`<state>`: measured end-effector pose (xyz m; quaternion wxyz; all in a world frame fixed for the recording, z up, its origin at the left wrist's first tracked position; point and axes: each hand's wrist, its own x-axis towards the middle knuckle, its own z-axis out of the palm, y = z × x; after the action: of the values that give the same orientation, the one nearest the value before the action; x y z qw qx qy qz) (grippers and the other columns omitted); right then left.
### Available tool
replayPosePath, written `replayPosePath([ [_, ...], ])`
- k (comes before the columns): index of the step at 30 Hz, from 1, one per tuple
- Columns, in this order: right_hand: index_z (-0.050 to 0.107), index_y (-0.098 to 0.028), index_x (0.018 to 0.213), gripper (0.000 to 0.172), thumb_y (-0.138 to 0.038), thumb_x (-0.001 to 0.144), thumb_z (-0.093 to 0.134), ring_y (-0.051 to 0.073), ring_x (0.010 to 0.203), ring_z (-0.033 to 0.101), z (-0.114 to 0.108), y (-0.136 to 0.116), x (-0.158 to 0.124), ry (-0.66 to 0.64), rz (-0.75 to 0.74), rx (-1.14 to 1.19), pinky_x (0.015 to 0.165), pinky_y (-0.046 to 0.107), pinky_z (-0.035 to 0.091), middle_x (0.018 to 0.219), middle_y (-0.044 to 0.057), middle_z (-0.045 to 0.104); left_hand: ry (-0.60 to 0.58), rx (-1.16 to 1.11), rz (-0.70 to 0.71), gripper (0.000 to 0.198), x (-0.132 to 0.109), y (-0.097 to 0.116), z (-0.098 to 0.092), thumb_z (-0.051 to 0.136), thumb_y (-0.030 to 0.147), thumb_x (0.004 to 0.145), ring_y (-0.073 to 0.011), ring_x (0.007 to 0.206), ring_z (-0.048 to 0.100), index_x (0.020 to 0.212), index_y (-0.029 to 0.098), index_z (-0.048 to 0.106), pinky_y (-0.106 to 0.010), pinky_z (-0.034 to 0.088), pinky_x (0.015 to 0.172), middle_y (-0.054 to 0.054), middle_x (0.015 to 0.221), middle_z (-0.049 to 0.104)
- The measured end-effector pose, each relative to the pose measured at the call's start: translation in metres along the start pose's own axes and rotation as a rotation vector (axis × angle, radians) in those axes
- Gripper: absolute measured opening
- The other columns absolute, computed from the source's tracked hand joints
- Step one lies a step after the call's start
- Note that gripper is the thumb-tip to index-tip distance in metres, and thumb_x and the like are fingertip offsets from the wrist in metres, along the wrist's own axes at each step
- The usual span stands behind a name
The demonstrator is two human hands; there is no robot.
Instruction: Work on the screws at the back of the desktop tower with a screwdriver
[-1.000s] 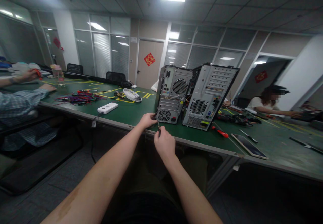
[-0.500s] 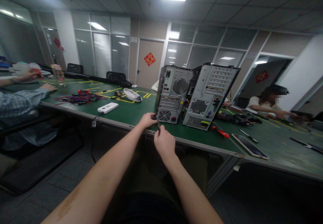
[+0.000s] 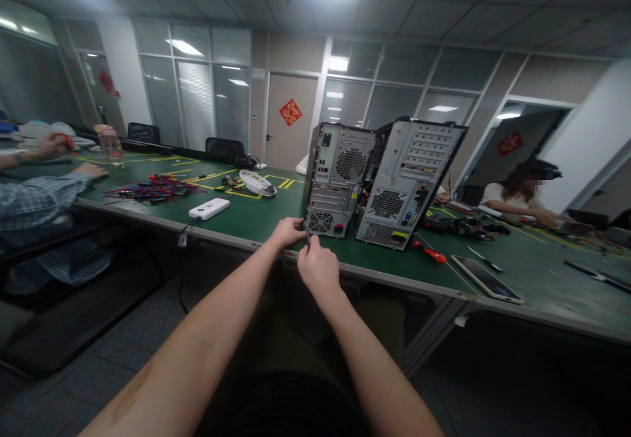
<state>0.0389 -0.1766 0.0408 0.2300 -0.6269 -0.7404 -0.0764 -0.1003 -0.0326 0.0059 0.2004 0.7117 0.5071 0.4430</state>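
Observation:
Two grey computer cases stand upright on the green table, backs toward me: the left case and the right case. My left hand rests with curled fingers at the bottom left corner of the left case. My right hand is closed in a fist just in front of that corner, near the table's edge. A thin dark tool seen earlier in it is hidden now. Both forearms reach forward from below.
A white power bank with a cable, a white round object and a heap of coloured wires lie to the left. A red screwdriver and a tablet lie right of the cases. Other people sit at far left and far right.
My right hand has moved slightly up and forward toward the left case's corner, covering the thin tool. The view shifted a little upward.

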Motion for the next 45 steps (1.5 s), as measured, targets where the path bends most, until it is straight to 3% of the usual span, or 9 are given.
replayPosePath([
  [11, 0.057, -0.018, 0.115, 0.021, -0.025, 0.099, 0.045, 0.025, 0.086, 0.074, 0.006, 0.001, -0.004, 0.031, 0.089, 0.172, 0.078, 0.031, 0.048, 0.095, 0.011, 0.076, -0.008, 0.062, -0.02, 0.031, -0.005, 0.01, -0.004, 0.074, 0.025, 0.073, -0.0242, 0.105, 0.073, 0.103, 0.021, 0.079, -0.025, 0.054, 0.089, -0.002, 0.098, 0.081],
  [21, 0.062, -0.023, 0.104, 0.022, -0.031, 0.101, 0.042, 0.023, 0.086, 0.07, 0.009, 0.014, -0.002, 0.073, 0.173, 0.378, 0.073, 0.027, 0.043, 0.094, 0.006, 0.075, -0.002, 0.056, -0.019, 0.04, 0.0, 0.002, 0.0, 0.069, 0.014, 0.072, -0.0229, 0.109, 0.073, 0.111, 0.019, 0.078, -0.025, 0.054, 0.093, -0.004, 0.109, 0.079],
  [25, 0.061, -0.025, 0.106, 0.019, -0.033, 0.099, 0.046, 0.022, 0.081, 0.07, 0.014, 0.028, -0.006, 0.08, 0.136, 0.445, 0.071, 0.027, 0.042, 0.091, 0.003, 0.075, 0.089, 0.007, -0.12, 0.046, 0.003, 0.0, 0.002, 0.064, 0.008, 0.073, -0.0207, 0.113, 0.072, 0.115, 0.019, 0.077, -0.025, 0.052, 0.101, -0.006, 0.115, 0.078],
  [30, 0.06, -0.024, 0.107, 0.018, -0.036, 0.098, 0.049, 0.022, 0.077, 0.071, 0.014, 0.046, -0.025, 0.089, 0.094, 0.528, 0.068, 0.026, 0.043, 0.084, 0.002, 0.074, 0.301, -0.195, -0.158, 0.039, 0.006, -0.003, -0.003, 0.059, 0.012, 0.081, -0.0178, 0.11, 0.072, 0.117, 0.015, 0.075, -0.027, 0.052, 0.102, -0.009, 0.117, 0.077],
  [34, 0.06, -0.024, 0.107, 0.02, -0.038, 0.097, 0.05, 0.021, 0.075, 0.071, 0.013, 0.069, -0.052, 0.079, 0.008, 0.577, 0.067, 0.026, 0.045, 0.085, 0.002, 0.073, 0.464, -0.293, -0.172, 0.041, 0.006, -0.01, -0.019, 0.049, 0.017, 0.085, -0.018, 0.104, 0.073, 0.12, 0.012, 0.071, -0.029, 0.056, 0.095, -0.011, 0.117, 0.076],
  [36, 0.06, -0.023, 0.107, 0.021, -0.039, 0.097, 0.05, 0.021, 0.076, 0.071, 0.015, 0.082, -0.066, 0.093, -0.007, 0.594, 0.068, 0.027, 0.047, 0.086, 0.003, 0.073, 0.474, -0.211, -0.144, 0.041, 0.005, -0.015, -0.034, 0.051, 0.018, 0.085, -0.0181, 0.101, 0.073, 0.121, 0.013, 0.071, -0.029, 0.055, 0.095, -0.011, 0.115, 0.076],
  [38, 0.06, -0.023, 0.107, 0.022, -0.041, 0.097, 0.051, 0.021, 0.074, 0.071, 0.019, 0.093, -0.08, 0.123, 0.001, 0.614, 0.068, 0.027, 0.047, 0.083, 0.002, 0.072, 0.444, -0.053, -0.171, 0.036, 0.002, -0.018, -0.051, 0.055, 0.021, 0.086, -0.0191, 0.102, 0.072, 0.117, 0.015, 0.073, -0.029, 0.054, 0.096, -0.009, 0.112, 0.077],
  [41, 0.06, -0.022, 0.108, 0.024, -0.042, 0.097, 0.052, 0.02, 0.072, 0.07, 0.027, 0.105, -0.094, 0.184, 0.04, 0.646, 0.065, 0.026, 0.047, 0.081, 0.002, 0.071, 0.289, 0.202, -0.291, 0.028, -0.001, -0.022, -0.07, 0.064, 0.022, 0.083, -0.0223, 0.105, 0.071, 0.107, 0.016, 0.077, -0.03, 0.051, 0.098, -0.009, 0.111, 0.078],
  [45, 0.061, -0.021, 0.11, 0.026, -0.042, 0.096, 0.054, 0.019, 0.07, 0.07, 0.036, 0.111, -0.1, 0.223, 0.032, 0.67, 0.064, 0.026, 0.049, 0.082, 0.002, 0.072, 0.09, 0.393, -0.35, 0.025, -0.001, -0.02, -0.07, 0.074, 0.032, 0.08, -0.0256, 0.103, 0.072, 0.099, 0.017, 0.079, -0.029, 0.052, 0.094, -0.011, 0.106, 0.079],
])
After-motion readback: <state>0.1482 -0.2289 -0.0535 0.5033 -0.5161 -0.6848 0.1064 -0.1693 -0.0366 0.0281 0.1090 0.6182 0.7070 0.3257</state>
